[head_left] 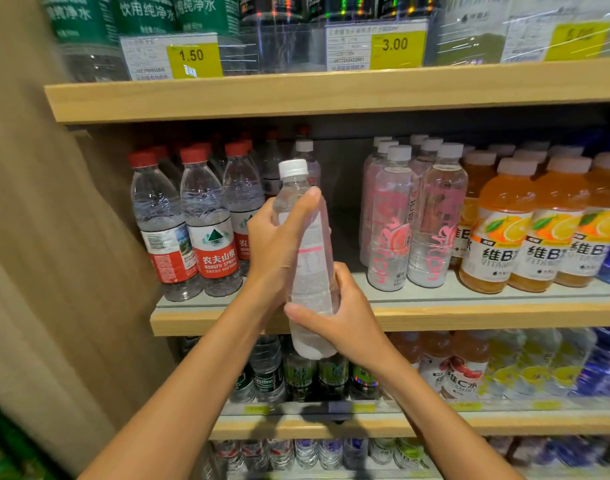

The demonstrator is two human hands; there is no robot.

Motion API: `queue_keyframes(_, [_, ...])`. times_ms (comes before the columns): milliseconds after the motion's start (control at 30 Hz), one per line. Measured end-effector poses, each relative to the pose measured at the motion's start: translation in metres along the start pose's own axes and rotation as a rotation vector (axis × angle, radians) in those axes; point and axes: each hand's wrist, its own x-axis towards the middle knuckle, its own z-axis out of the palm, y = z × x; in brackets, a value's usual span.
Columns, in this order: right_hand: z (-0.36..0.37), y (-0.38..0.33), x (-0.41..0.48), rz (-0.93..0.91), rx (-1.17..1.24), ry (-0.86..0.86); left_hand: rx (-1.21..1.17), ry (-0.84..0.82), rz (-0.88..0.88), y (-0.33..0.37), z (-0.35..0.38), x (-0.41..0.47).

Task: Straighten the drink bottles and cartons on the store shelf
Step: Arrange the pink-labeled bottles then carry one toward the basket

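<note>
item: clear white-capped bottle [312, 268], slightly tilted, just in front of the middle shelf [452, 315] | hands: left hand [279, 244] wraps its upper body, right hand [341, 320] grips its base | step: re-seating, likely | next: stand it upright in the gap — Nongfu Spring waters [210, 233] left, pink-label bottles [435, 220] right

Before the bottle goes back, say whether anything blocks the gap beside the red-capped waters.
Nothing visible at the front. The left hand and right hand hold the clear bottle before the gap; a white-capped bottle stands far back.
</note>
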Motion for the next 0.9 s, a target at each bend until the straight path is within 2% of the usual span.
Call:
queue_keyframes(67, [-0.012,0.002,0.004,0.069,0.247,-0.153,-0.108,-0.105,-0.108,0.003,-0.006,0.009])
queue_keyframes(167, [-0.021,0.001,0.008,0.21,0.607,-0.439,-0.358,-0.385,-0.333,0.007,-0.012,0.022])
queue_keyframes(267, [-0.015,0.002,0.009,0.215,0.764,-0.681,-0.68,-0.585,-0.396,0.003,-0.007,0.028])
queue_keyframes(333, [-0.007,0.003,0.008,0.205,0.814,-0.732,-0.801,-0.654,-0.41,-0.002,-0.004,0.029])
queue_keyframes(433, [-0.002,0.005,0.005,0.225,0.77,-0.645,-0.863,-0.716,-0.431,-0.009,-0.003,0.027])
queue_keyframes(533, [-0.006,0.007,0.0,0.182,0.623,-0.507,-0.79,-0.672,-0.423,-0.012,-0.006,0.026])
queue_keyframes(633, [-0.011,0.005,-0.004,0.112,0.372,-0.289,-0.622,-0.606,-0.374,-0.01,-0.011,0.025])
queue_keyframes(767, [-0.013,0.0,-0.012,0.011,0.078,0.014,-0.3,-0.342,-0.226,-0.01,-0.012,0.02])
queue_keyframes(833, [-0.014,-0.002,-0.016,0.002,-0.016,0.111,-0.137,-0.228,-0.143,-0.01,-0.007,0.01])
queue_keyframes(900, [-0.013,-0.003,-0.02,-0.016,-0.04,0.154,0.03,-0.209,-0.064,-0.01,0.002,-0.002])
